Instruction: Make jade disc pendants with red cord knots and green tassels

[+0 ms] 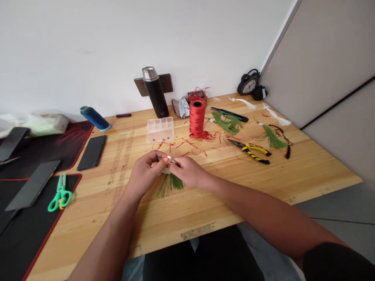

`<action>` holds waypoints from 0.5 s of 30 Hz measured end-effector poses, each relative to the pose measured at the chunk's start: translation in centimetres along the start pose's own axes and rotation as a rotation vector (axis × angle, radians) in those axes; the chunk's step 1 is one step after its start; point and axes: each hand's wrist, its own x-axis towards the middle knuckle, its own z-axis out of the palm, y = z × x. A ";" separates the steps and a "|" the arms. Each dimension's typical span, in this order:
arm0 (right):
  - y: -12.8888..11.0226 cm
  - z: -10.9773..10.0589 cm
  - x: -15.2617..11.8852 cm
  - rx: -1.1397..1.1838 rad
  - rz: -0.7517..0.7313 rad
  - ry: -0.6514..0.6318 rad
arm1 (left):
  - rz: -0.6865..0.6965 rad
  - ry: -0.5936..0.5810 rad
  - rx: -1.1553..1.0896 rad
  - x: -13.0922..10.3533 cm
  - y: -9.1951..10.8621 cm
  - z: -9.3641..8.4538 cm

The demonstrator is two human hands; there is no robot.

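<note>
Forearms (124,222) converging, L hand (145,171) pinching green tassel (169,186), R hand (189,171) gripping lit lighter (173,160)

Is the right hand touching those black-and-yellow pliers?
Apart. The head view plainly shows wooden tabletop between the right hand and the black-and-yellow long-nose pliers.

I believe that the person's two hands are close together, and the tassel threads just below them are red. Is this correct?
Not fully: the head view shows that the tassel threads are green, not red. The left hand and the right hand are indeed close together.
</note>
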 end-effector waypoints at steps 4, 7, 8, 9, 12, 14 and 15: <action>-0.3 -0.2 -0.1 0.035 0.018 -0.001 | 0.002 0.003 -0.016 0.0 0.1 0.1; -0.3 -0.5 -0.1 0.166 0.031 -0.018 | -0.015 -0.003 -0.033 0.0 0.1 0.1; -0.1 -0.6 0.0 0.225 0.031 -0.035 | -0.024 0.002 -0.038 0.0 0.1 0.1; 0.1 -0.7 0.0 0.282 0.030 -0.056 | -0.029 0.007 -0.043 0.1 0.0 0.1; 0.8 -0.7 0.2 0.400 0.027 -0.103 | -0.024 0.019 -0.041 0.1 -0.1 0.1; 1.0 -0.7 0.3 0.427 0.038 -0.092 | -0.022 0.018 -0.035 0.1 -0.1 0.0; 0.9 -0.7 0.3 0.441 0.044 -0.076 | -0.026 0.016 -0.034 0.1 -0.1 0.0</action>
